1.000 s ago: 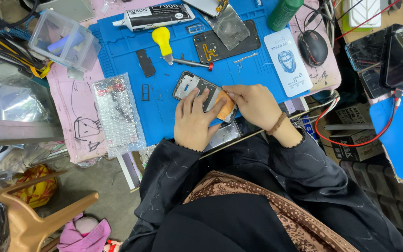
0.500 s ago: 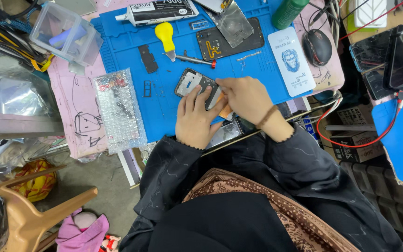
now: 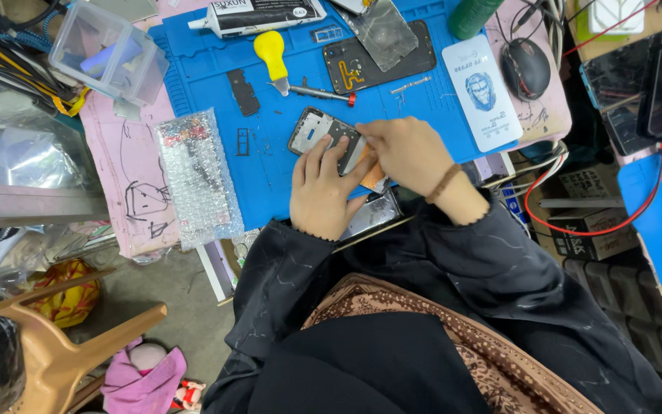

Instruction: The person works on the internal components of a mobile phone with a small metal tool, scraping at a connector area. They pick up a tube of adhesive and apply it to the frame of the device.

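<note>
While both hands bear down on a stripped phone frame [image 3: 323,132] near the front edge of the blue work mat [image 3: 270,184], a person in a dark jacket bends over a crowded repair table. The left hand [image 3: 322,190] lies flat, fingers spread across the frame's near side to pin it; the right hand [image 3: 408,153] curls over the frame's right end, fingertips pressed together on its edge, though whether they pinch a small part cannot be told. Just behind the frame lie a yellow-handled tool [image 3: 271,52] and a thin screwdriver [image 3: 323,93], with a dark back panel [image 3: 381,57] and a glue tube [image 3: 262,15] toward the mat's far edge. A bubble-wrap pouch [image 3: 195,178] rests on the mat's left edge. Done well, this step likely wants steady downward hold from the left, and light, even pressure from the right so the thin frame does not flex.
</note>
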